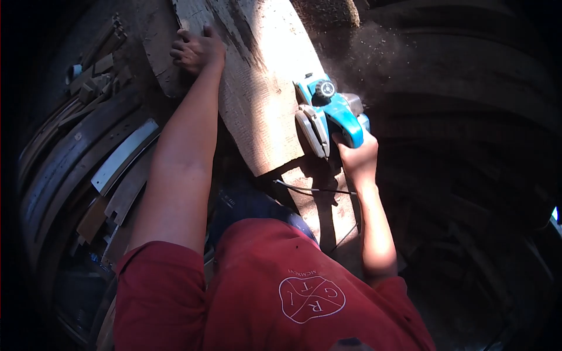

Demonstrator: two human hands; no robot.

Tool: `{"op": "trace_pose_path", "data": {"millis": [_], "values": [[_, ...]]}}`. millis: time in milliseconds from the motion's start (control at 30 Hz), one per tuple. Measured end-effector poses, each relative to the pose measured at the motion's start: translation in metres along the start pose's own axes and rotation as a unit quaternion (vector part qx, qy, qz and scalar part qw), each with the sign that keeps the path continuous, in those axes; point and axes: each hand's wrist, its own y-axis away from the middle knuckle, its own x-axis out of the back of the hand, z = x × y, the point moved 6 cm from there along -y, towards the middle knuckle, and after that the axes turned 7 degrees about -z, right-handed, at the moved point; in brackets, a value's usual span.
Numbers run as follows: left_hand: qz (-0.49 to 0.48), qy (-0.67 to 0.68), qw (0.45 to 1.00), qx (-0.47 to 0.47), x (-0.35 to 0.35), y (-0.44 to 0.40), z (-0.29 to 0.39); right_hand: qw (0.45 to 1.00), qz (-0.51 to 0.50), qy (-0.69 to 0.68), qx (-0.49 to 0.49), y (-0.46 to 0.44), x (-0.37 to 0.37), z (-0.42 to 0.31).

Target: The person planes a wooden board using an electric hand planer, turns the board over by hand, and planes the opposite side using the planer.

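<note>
My right hand (359,157) is wrapped round the rear handle of a blue electric planer (336,108), which has a dark knob at its front. The planer sits at the right edge of a wide, rough wooden board (263,111), and its sole is hidden from me. My left hand (199,49) grips the board's left edge farther up, with its fingers curled. Dark, weathered streaks mark the board's upper part, while its near end looks paler.
Shavings and dust (374,55) fly beyond the planer. A cord (316,189) runs below it near my right wrist. Curved planks (76,146), a pale strip (124,157) and offcuts (96,82) lie piled on the left. Deep shadow covers the right side.
</note>
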Motion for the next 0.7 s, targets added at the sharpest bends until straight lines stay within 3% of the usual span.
{"op": "trace_pose_path", "data": {"millis": [67,200,333,400,567,700], "values": [[0.001,-0.008,1.000,0.003,-0.001,0.003,0.000,0.995,0.010,0.036,-0.097,0.066,0.019,0.040],[0.014,-0.017,1.000,-0.009,0.003,0.005,0.001,0.994,0.013,-0.053,-0.092,0.103,0.029,0.065],[0.047,-0.048,0.998,-0.009,0.008,0.007,0.003,0.993,0.022,0.016,-0.116,0.029,0.021,0.026],[0.031,-0.047,0.998,-0.009,0.009,0.008,0.004,1.000,0.008,-0.014,-0.001,-0.017,0.014,-0.002],[0.026,-0.043,0.999,0.002,0.012,0.009,0.005,0.999,0.018,0.035,0.001,-0.119,-0.003,-0.051],[0.016,-0.021,1.000,-0.005,0.004,0.006,0.002,0.993,0.058,0.079,0.070,-0.202,-0.024,-0.107]]}}
